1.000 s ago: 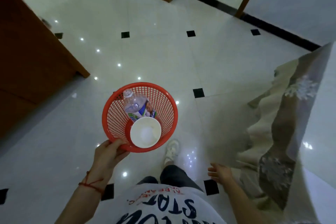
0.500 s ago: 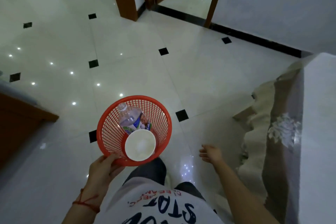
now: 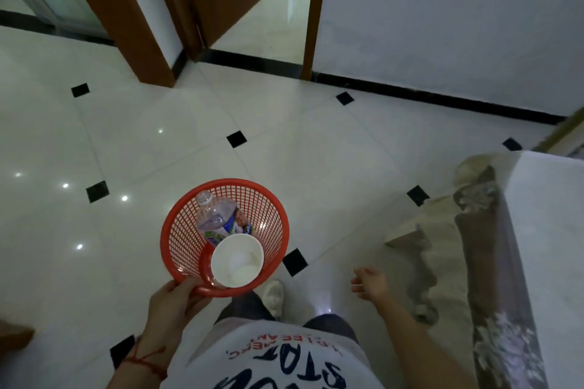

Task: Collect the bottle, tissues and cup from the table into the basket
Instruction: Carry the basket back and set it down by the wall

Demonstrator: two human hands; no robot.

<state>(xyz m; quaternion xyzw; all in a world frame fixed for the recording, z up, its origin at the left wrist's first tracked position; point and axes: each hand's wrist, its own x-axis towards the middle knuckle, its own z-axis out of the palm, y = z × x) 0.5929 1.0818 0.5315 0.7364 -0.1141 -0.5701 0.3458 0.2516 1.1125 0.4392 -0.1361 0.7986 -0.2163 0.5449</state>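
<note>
Fingers (image 3: 177,289) of the left hand (image 3: 172,306) are gripping the red basket (image 3: 177,230) rim in the lower centre, bottle (image 3: 218,218) and cup (image 3: 237,260) inside, while the right hand (image 3: 369,283) is hanging loosely curled and empty; carrying seems in hand, tissues probably next.

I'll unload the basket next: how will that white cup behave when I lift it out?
The white cup looks like thin paper, so probably light and easily crushed. It leans against the bottle inside the red basket, so it may tip.

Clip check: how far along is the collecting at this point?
Done: the bottle and the white cup sit inside the red basket. In hand: the left hand grips the basket's rim above the floor; the right hand is empty. Left: no tissues are clearly visible, though something pale lies inside the cup.
</note>
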